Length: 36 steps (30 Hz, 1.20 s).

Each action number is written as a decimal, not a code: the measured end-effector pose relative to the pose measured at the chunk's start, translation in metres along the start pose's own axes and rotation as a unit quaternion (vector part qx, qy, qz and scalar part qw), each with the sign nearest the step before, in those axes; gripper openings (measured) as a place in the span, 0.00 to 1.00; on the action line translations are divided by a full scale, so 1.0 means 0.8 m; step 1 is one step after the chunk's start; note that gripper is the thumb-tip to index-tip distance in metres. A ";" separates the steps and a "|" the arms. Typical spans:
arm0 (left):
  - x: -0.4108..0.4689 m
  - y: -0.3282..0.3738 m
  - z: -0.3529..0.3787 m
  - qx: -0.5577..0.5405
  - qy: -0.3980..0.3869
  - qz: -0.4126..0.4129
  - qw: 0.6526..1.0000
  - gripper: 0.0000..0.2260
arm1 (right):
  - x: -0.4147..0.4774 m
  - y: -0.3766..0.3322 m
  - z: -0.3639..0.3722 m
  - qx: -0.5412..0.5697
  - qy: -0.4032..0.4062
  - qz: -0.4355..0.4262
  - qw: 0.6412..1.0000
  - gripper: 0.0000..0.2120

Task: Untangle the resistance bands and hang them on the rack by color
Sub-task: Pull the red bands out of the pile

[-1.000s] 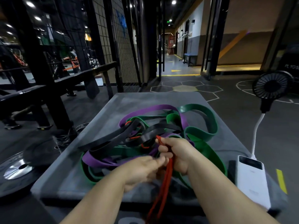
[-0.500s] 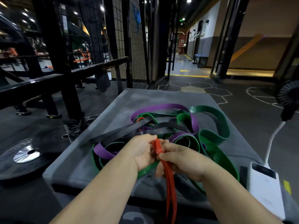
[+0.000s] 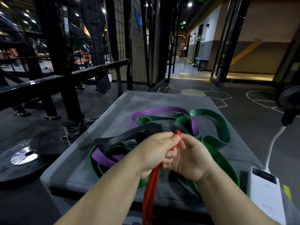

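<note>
Head view: left hand (image 3: 155, 154) and right hand (image 3: 194, 161), close together, pinch a flat rubbery red band (image 3: 150, 189) above tangled loops (image 3: 162, 110).

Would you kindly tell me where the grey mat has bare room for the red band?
Bare mat: the far end beyond the purple band, and the near-left corner beside the green band. Crowded: the central tangle and beside the power bank.

The heap of bands (image 3: 224, 127) lies mid-platform (image 3: 146, 103). At its 6 o'clock the left hand (image 3: 152, 153) and right hand (image 3: 193, 161), side by side and touching, hold a single band (image 3: 151, 189) that drops over the near edge. The power bank (image 3: 267, 197) sits on the platform at 4 o'clock, the fan (image 3: 289, 101) stands beyond at 2, the weight plate (image 3: 9, 168) lies on the floor at 9, and the rack frame (image 3: 53, 62) stands at 10
</note>
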State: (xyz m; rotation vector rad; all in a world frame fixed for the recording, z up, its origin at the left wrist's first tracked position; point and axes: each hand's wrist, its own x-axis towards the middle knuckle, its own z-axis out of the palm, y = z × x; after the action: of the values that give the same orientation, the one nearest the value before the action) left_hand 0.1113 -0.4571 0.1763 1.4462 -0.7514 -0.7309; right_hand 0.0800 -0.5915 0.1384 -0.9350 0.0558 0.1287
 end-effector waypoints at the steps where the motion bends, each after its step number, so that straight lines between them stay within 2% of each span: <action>1: -0.001 -0.007 -0.001 0.008 -0.022 -0.012 1.000 0.13 | 0.001 -0.001 -0.005 0.035 -0.005 -0.021 0.999 0.16; 2: -0.001 -0.015 -0.004 0.022 -0.039 -0.029 0.999 0.14 | 0.003 -0.003 -0.012 0.068 -0.010 -0.037 0.997 0.15; 4: -0.003 -0.026 -0.011 0.053 -0.050 -0.067 0.995 0.14 | 0.004 -0.009 -0.021 0.110 0.009 -0.053 0.992 0.26; 5: -0.003 -0.029 -0.015 0.061 -0.046 -0.083 0.994 0.13 | 0.004 -0.010 -0.022 0.104 0.029 -0.054 0.993 0.27; 8: -0.001 -0.032 -0.027 0.084 -0.015 -0.118 0.989 0.17 | 0.002 -0.015 -0.013 0.002 0.100 -0.036 0.994 0.10; 10: 0.000 -0.030 -0.032 0.110 0.016 -0.130 0.985 0.20 | 0.001 -0.014 -0.007 -0.034 0.150 -0.032 0.987 0.10; 13: 0.004 -0.031 -0.039 0.115 0.058 -0.147 0.981 0.22 | -0.003 -0.008 0.002 -0.106 0.167 -0.024 0.980 0.11; 15: 0.005 -0.031 -0.044 0.108 0.077 -0.156 0.979 0.23 | -0.008 -0.005 0.007 -0.204 0.145 -0.021 0.968 0.14; 18: 0.006 -0.031 -0.046 0.055 0.083 -0.162 0.982 0.23 | -0.017 0.000 0.018 -0.301 0.069 -0.046 0.950 0.16; 21: 0.007 -0.030 -0.046 -0.052 0.085 -0.157 0.983 0.18 | -0.021 0.011 0.024 -0.366 -0.013 -0.049 0.929 0.13; 24: 0.008 -0.027 -0.045 -0.124 0.094 -0.139 0.978 0.11 | -0.022 0.015 0.021 -0.425 -0.024 0.004 0.905 0.12; 26: 0.008 -0.028 -0.043 -0.104 0.110 -0.119 0.981 0.08 | -0.024 0.012 0.019 -0.432 -0.016 0.040 0.901 0.13; 28: 0.008 -0.029 -0.042 -0.066 0.125 -0.101 0.985 0.07 | -0.024 0.009 0.017 -0.425 0.019 0.052 0.904 0.20; 29: 0.008 -0.028 -0.041 -0.041 0.120 -0.092 0.988 0.07 | -0.023 0.009 0.016 -0.415 0.040 0.052 0.907 0.23; 36: -0.003 -0.017 -0.036 0.105 0.061 -0.062 0.991 0.09 | -0.016 0.001 0.015 -0.359 0.160 0.031 0.919 0.28</action>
State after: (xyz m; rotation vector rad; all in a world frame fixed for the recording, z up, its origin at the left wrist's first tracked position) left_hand 0.1333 -0.4380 0.1628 1.7262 -0.6629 -0.6648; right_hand 0.0670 -0.5822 0.1462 -1.6861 0.3614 0.0496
